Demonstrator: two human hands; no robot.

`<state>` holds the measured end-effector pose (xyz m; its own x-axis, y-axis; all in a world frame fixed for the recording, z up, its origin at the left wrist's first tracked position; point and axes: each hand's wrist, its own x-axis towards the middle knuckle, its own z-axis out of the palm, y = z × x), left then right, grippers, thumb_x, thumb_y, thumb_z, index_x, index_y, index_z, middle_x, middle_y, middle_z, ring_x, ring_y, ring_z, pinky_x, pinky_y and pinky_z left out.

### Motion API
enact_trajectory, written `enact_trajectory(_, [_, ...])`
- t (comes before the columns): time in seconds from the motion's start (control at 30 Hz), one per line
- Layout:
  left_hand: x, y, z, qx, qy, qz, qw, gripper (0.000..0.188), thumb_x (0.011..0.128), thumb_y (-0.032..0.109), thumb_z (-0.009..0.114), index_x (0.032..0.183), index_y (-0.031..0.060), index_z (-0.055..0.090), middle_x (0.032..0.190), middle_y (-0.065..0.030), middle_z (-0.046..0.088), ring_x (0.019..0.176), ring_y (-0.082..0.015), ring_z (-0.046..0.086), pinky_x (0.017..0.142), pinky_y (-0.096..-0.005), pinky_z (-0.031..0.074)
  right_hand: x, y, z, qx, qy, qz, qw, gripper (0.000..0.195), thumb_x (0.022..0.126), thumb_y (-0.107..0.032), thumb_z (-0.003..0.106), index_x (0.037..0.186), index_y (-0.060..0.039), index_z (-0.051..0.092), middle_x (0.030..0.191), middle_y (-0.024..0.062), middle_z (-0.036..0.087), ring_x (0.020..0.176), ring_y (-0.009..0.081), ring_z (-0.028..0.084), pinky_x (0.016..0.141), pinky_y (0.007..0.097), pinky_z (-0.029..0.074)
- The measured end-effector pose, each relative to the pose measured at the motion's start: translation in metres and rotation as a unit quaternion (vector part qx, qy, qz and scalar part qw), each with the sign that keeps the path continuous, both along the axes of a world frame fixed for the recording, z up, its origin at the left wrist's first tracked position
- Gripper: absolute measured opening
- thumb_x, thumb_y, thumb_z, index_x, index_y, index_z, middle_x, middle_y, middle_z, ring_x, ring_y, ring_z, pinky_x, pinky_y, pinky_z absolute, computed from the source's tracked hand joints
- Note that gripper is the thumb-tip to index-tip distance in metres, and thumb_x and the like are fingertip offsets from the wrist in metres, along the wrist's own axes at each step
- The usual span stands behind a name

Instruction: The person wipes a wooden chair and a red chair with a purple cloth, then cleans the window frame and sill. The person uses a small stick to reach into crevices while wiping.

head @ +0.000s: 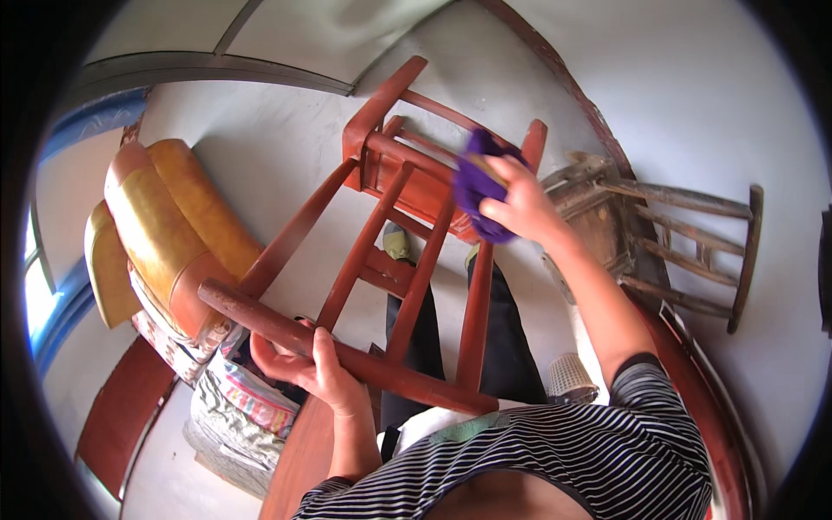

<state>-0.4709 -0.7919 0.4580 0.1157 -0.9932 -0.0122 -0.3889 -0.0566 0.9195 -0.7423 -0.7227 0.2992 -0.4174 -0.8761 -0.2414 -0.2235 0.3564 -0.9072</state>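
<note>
A red-painted wooden chair (pixel 390 354) is tipped in front of me, its slatted back towards my body and its legs pointing away. My left hand (pixel 318 367) grips the chair's top rail, with the thumb over it and the fingers beneath. In my right hand (pixel 520 198) is a bunched purple cloth (pixel 481 195). The cloth lies over the junction of the chair back and seat at the right side and hides part of it. Both the cloth and that hand are slightly blurred.
An old bare-wood chair (pixel 689 240) stands by the wall at right. At left is a yellow and tan upholstered seat (pixel 175 221), with a plastic bag (pixel 247 403) nearby. A woven basket (pixel 572 377) is beside my right leg. A red-brown wooden surface (pixel 302 448) lies below my left arm.
</note>
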Motion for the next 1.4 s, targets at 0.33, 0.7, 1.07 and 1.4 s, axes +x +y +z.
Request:
enact_trajectory(0.33, [0.006, 0.006, 0.003, 0.213, -0.036, 0.149, 0.965, 0.088, 0.076, 0.003, 0.054, 0.146, 0.0203, 0.005, 0.101, -0.0191, 0.056, 0.053, -0.0189, 0.055, 0.046, -0.0279, 0.047, 0.063, -0.135, -0.092, 0.180, 0.067, 0.189, 0.963, 0.054, 0.076, -0.021, 0.057, 0.129, -0.0182, 0.047, 0.117, 0.0198, 0.051, 0.092, 0.0382, 0.061, 0.077, 0.0472, 0.051])
enact_trajectory(0.7, [0.108, 0.025, -0.046, 0.252, -0.044, 0.220, 0.941, 0.062, 0.071, 0.005, 0.060, 0.126, 0.0046, 0.031, 0.074, -0.0101, 0.051, 0.041, -0.0191, 0.047, 0.039, -0.0283, 0.043, 0.007, 0.052, -0.046, 0.350, 0.034, 0.248, 0.903, 0.030, 0.070, -0.020, 0.055, 0.096, -0.0053, 0.060, 0.096, 0.0197, 0.062, 0.092, 0.0377, 0.060, 0.079, 0.0459, 0.048])
enact_trajectory(1.07, [0.150, 0.032, -0.072, 0.277, -0.010, 0.229, 0.933, 0.038, 0.070, 0.007, 0.059, 0.099, 0.0065, 0.035, 0.070, -0.0120, 0.053, 0.040, -0.0212, 0.050, 0.037, -0.0308, 0.046, -0.005, 0.161, 0.013, 0.378, -0.192, -0.063, 0.904, 0.031, 0.068, -0.014, 0.060, 0.096, 0.0000, 0.062, 0.073, 0.0054, 0.061, 0.067, 0.0142, 0.056, 0.067, 0.0290, 0.046])
enact_trajectory(1.4, [0.178, 0.040, -0.087, 0.291, -0.006, 0.231, 0.928, 0.038, 0.070, 0.008, 0.061, 0.100, 0.0064, 0.037, 0.067, -0.0085, 0.050, 0.043, -0.0202, 0.051, 0.040, -0.0303, 0.048, -0.006, 0.074, 0.045, 0.197, -0.173, -0.119, 0.957, 0.034, 0.077, -0.004, 0.062, 0.109, 0.0038, 0.058, 0.095, 0.0059, 0.065, 0.084, 0.0108, 0.058, 0.077, 0.0262, 0.047])
